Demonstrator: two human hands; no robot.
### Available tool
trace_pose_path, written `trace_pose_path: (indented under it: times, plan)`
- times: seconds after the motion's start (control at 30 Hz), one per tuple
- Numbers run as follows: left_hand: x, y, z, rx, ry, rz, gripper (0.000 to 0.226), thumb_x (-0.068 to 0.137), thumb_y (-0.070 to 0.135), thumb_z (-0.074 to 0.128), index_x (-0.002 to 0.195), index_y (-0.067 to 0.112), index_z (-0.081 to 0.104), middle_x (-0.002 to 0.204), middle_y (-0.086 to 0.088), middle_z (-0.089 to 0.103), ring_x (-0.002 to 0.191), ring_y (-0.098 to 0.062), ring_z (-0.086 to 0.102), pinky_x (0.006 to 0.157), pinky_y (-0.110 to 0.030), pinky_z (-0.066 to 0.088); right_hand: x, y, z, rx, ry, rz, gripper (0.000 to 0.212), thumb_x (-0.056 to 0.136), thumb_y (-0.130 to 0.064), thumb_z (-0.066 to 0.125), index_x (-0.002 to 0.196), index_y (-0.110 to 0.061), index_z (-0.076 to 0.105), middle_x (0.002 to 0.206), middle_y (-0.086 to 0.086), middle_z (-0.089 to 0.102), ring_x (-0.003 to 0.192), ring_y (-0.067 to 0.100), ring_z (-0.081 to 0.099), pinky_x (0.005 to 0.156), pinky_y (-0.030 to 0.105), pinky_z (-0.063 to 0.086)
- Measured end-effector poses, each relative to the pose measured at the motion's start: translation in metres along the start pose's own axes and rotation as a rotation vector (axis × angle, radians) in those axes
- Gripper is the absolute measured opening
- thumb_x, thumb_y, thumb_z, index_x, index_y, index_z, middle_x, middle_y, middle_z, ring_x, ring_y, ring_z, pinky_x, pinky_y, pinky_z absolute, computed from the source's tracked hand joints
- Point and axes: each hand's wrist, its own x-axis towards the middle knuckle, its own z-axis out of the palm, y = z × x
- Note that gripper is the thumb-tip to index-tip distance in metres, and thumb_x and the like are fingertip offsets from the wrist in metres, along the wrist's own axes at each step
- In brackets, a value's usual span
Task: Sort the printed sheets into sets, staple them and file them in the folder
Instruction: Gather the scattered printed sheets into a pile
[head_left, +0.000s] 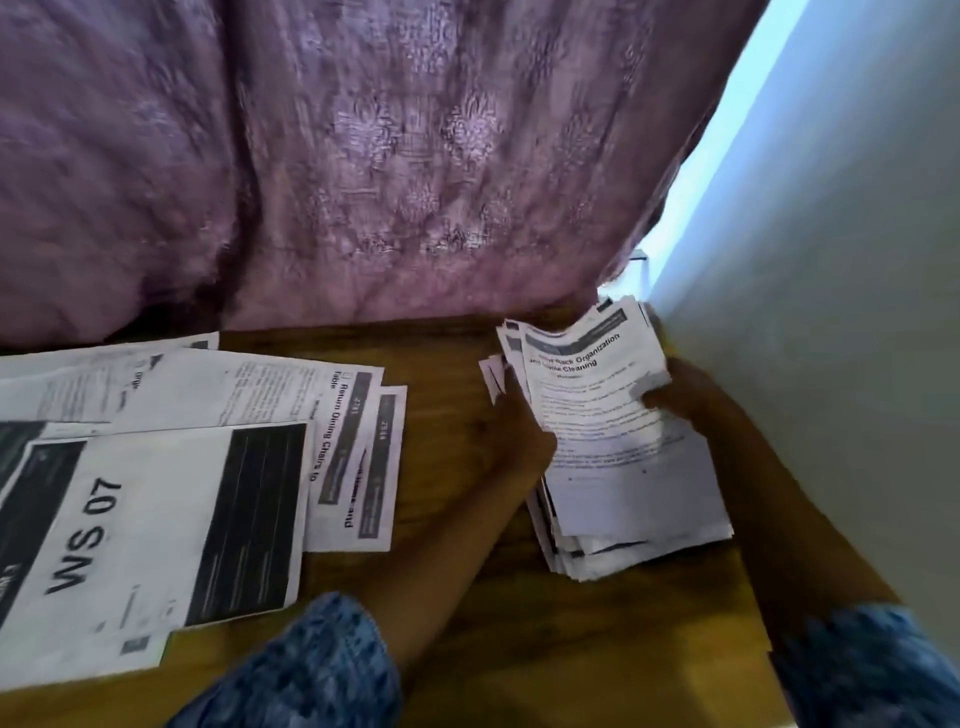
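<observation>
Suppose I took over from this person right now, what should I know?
Left hand grips the stack at its left edge.
Right hand pinches its top sheets at the right edge.
The stack lies on the table, at right; loose sheets are spread at left, "WS 07" nearest.
Done: some sheets laid out.
Left: sorting the stack, then stapling and filing; no stapler or folder in view.

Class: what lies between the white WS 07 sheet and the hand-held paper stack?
Head view: overlapping white printed sheets, bare brown wooden tabletop, the left hand gripping that stack.
</observation>
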Motion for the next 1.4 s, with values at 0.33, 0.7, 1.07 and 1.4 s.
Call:
trace_pose_path:
  times: [0.33,0.7,1.07,1.4]
  plan:
    - [-0.072,-0.021,-0.114,0.355,0.305,-0.090,0.066,0.091,0.051,0.052,0.148,0.027,0.029,0.152,-0.004,0.031,0.140,-0.027,0.027,0.113,-0.047,0.026,-0.066,-0.066,0.114,-0.409,0.265,-0.352,0.084,0.077,-0.028,0.074,0.145,-0.005,0.030,0.141,0.025,0.038,0.129,0.041,0.035,0.101,0.051,0.032]
    - [-0.189,-0.180,-0.387,0.614,0.649,-0.695,0.064,0.083,0.045,0.068,0.137,0.020,0.046,0.140,-0.017,0.044,0.127,-0.043,0.038,0.099,-0.057,0.035,-0.107,-0.206,0.330,-0.572,-0.394,-0.693,0.078,0.087,-0.042,0.062,0.149,-0.018,0.020,0.156,0.006,0.019,0.142,0.029,0.021,0.114,0.044,0.025]
    - [-0.189,-0.214,-0.447,0.512,0.407,-0.605,0.074,0.070,0.044,0.082,0.133,0.023,0.050,0.124,-0.005,0.062,0.109,-0.024,0.061,0.082,-0.032,0.048,-0.108,-0.264,0.384,-0.819,-0.495,-0.707,0.085,0.069,-0.054,0.076,0.137,-0.020,0.037,0.144,0.009,0.041,0.131,0.030,0.038,0.108,0.047,0.029]
    - [-0.175,-0.205,-0.443,0.600,0.045,-0.193,0.024,0.088,0.024,0.067,0.110,0.014,0.066,0.113,0.002,0.054,0.095,-0.009,0.049,0.067,-0.009,0.036,-0.149,-0.252,0.344,-0.338,-0.689,-0.468,0.061,0.082,-0.031,0.071,0.135,-0.025,0.042,0.140,-0.002,0.043,0.132,0.021,0.036,0.105,0.034,0.028]
